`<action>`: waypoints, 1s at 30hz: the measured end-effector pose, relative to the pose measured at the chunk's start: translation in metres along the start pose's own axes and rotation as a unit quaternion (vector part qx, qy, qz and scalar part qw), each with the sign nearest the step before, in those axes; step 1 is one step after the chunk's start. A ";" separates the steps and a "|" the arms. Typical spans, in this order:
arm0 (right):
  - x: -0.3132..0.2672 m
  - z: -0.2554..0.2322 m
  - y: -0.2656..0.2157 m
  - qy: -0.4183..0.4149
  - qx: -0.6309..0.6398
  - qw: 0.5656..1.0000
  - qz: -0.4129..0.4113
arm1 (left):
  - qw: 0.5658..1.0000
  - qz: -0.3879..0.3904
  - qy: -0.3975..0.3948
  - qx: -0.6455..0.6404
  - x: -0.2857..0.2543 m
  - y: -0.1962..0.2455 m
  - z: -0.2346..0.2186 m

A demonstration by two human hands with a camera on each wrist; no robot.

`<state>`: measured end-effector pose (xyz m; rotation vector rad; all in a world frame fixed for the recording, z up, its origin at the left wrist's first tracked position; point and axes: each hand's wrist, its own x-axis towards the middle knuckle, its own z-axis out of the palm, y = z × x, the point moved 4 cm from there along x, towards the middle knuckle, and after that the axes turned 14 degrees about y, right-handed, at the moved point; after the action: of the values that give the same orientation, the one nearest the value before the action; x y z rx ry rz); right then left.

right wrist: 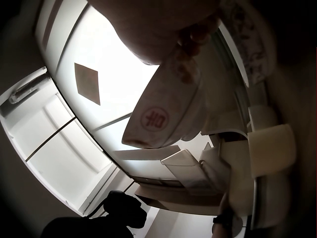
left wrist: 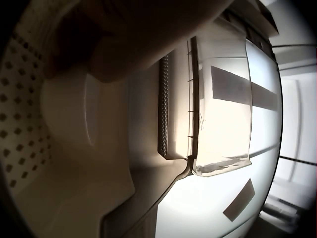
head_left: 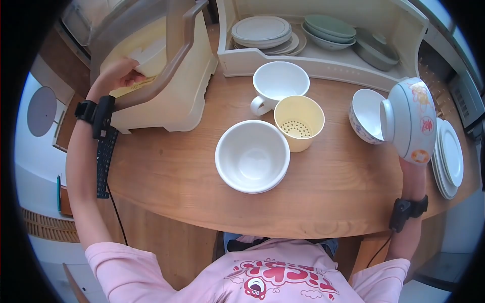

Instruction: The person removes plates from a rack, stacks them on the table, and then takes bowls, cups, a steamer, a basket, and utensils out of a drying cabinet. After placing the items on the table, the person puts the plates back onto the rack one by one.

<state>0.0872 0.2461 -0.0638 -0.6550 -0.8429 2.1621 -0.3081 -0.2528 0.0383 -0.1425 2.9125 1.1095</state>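
Inside the cream bin (head_left: pixel 187 86), my left hand (head_left: pixel 121 73) pinches a white rounded dish (head_left: pixel 152 58), partly hidden by the bin's brown rim. In the left wrist view this dish (left wrist: pixel 69 109) shows pale beside a perforated wall. At the right, my right hand (right wrist: pixel 163 29) holds a white bowl (head_left: pixel 415 121) with orange flowers and a red character, tipped on its side. That bowl hides most of the hand in the head view. Just left of it, a smaller patterned bowl (head_left: pixel 368 116) stands on the wooden table (head_left: pixel 333 197).
A large white bowl (head_left: pixel 252 157), a yellow perforated cup (head_left: pixel 303 121) and a white mug (head_left: pixel 281 81) stand mid-table. Behind them, a cream rack (head_left: pixel 323 65) holds stacked white plates (head_left: pixel 260 30) and green dishes (head_left: pixel 329 28). More white plates (head_left: pixel 448 156) lie at the right edge.
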 end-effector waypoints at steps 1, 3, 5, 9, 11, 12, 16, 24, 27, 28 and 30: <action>0.008 -0.007 0.000 -0.068 -0.033 0.997 -0.015 | 0.999 -0.021 -0.014 -0.022 0.002 -0.005 0.005; 0.015 -0.014 0.000 -0.204 -0.098 0.973 -0.045 | 0.998 -0.043 -0.028 -0.044 0.004 -0.009 0.008; 0.013 -0.015 0.001 -0.269 -0.130 0.952 -0.060 | 0.996 -0.060 -0.040 -0.048 0.002 -0.011 0.010; 0.004 -0.005 0.007 -0.196 0.064 0.977 0.053 | 0.996 -0.058 -0.035 -0.064 0.007 -0.018 0.010; 0.005 -0.006 0.006 -0.189 0.067 0.978 0.056 | 0.990 -0.068 -0.083 -0.095 0.015 -0.022 0.010; 0.004 -0.004 0.004 -0.237 -0.003 0.971 0.014 | 0.989 -0.069 -0.084 -0.096 0.015 -0.022 0.010; -0.014 0.015 0.001 -0.210 -0.130 0.967 -0.055 | 0.986 -0.066 -0.088 -0.123 0.011 -0.019 0.012; -0.025 0.027 0.002 -0.127 -0.202 0.966 -0.100 | 0.978 -0.030 -0.162 -0.130 0.008 -0.016 0.016; -0.019 0.025 0.005 -0.152 -0.192 0.964 -0.107 | 0.981 -0.017 -0.160 -0.109 0.004 -0.014 0.017; -0.017 0.024 0.004 -0.159 -0.189 0.963 -0.111 | 0.994 0.004 -0.102 -0.049 -0.004 -0.009 0.013; -0.015 0.020 0.003 -0.169 -0.182 0.961 -0.118 | 0.998 0.030 -0.048 0.012 -0.015 0.001 0.003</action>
<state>0.0816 0.2258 -0.0497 -0.3338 -1.4489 1.9418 -0.2929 -0.2490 0.0375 -0.0005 2.8606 1.0579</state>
